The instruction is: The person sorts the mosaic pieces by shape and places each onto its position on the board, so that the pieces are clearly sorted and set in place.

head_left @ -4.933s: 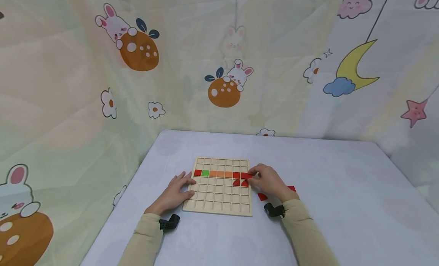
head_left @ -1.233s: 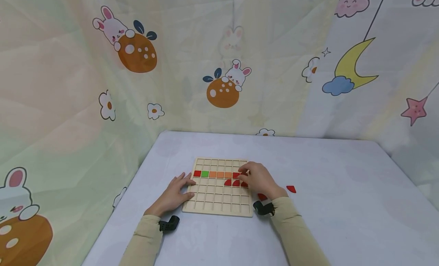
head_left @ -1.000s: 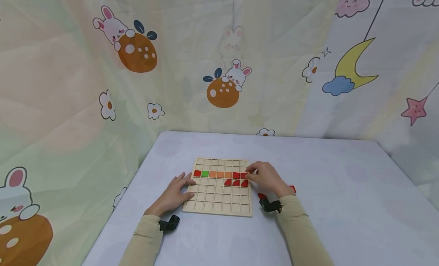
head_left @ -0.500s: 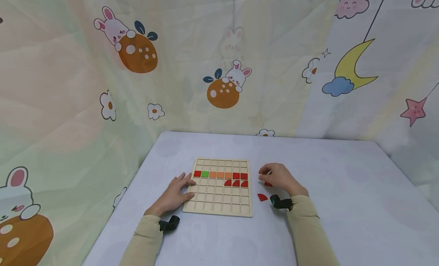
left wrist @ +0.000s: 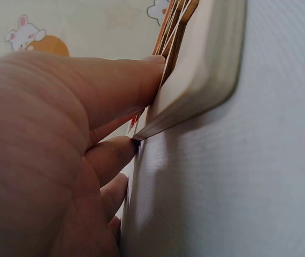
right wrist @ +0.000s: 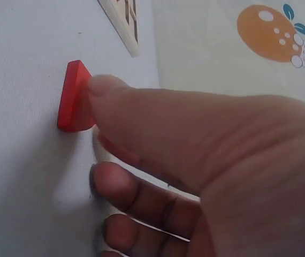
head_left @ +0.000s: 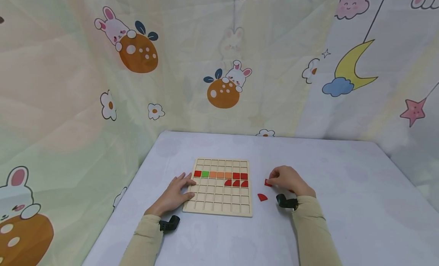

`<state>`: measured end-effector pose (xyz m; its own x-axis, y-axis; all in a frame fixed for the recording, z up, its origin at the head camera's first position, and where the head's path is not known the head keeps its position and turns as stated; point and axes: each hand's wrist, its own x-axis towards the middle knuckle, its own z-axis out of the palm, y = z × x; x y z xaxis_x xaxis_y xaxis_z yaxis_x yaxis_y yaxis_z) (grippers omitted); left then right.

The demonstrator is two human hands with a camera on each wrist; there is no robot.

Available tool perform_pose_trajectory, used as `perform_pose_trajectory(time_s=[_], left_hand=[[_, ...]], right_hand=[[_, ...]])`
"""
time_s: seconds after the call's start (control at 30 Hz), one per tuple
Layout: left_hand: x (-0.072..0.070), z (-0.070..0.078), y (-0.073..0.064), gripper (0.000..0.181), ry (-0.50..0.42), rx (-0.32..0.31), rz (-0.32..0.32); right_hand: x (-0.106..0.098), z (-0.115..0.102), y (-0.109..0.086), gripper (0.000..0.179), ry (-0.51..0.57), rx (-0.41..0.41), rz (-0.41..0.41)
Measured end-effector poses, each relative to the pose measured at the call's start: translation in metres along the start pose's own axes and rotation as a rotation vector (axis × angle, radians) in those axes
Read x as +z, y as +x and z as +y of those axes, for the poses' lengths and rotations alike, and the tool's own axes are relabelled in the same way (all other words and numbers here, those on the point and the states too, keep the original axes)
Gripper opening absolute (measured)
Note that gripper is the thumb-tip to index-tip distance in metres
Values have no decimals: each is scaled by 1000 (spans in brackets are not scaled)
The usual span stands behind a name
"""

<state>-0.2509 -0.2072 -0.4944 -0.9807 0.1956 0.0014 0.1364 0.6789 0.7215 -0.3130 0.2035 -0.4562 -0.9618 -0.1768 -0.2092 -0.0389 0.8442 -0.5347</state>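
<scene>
A pale wooden grid board (head_left: pixel 217 205) lies on the table. My left hand (head_left: pixel 173 191) rests at its left edge with fingers spread; in the left wrist view the thumb (left wrist: pixel 126 80) lies on the board's rim. One row holds a red square (head_left: pixel 197 173), a green square (head_left: pixel 205 174), several orange squares (head_left: pixel 220 175) and two red squares (head_left: pixel 236 175). Below are three red quarter-circle tiles (head_left: pixel 236 183). To the right of the board, my right hand (head_left: pixel 288 179) pinches a red tile (right wrist: pixel 69 101) at the tabletop; fingers partly hide its shape.
A loose red quarter-circle tile (head_left: pixel 262 197) lies between the board and my right wrist. Another bit of red (head_left: pixel 291 191) peeps out from under the right hand. A patterned cloth (head_left: pixel 192 68) hangs behind the white table (head_left: pixel 336 174).
Since the earliest frame a third red quarter-circle tile has come to lie in the lower row. My right hand has moved right, off the board to a loose red tile. The left hand stays put.
</scene>
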Motion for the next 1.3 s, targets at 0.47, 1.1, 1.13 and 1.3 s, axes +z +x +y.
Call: perform_pose_trajectory(time_s=[0.47, 1.1, 1.13, 1.3], left_hand=[[1, -3, 1, 31, 13, 2, 2], [1, -4, 1, 32, 11, -3, -8], [1, -5, 1, 32, 12, 0, -6], [1, -5, 1, 31, 14, 9, -5]], right_hand=[[3, -6, -4, 23, -15, -27, -13], [11, -11, 1, 19, -20, -43, 29], [12, -11, 2, 19, -18, -48, 34], [14, -11, 5, 22, -15, -62, 53]])
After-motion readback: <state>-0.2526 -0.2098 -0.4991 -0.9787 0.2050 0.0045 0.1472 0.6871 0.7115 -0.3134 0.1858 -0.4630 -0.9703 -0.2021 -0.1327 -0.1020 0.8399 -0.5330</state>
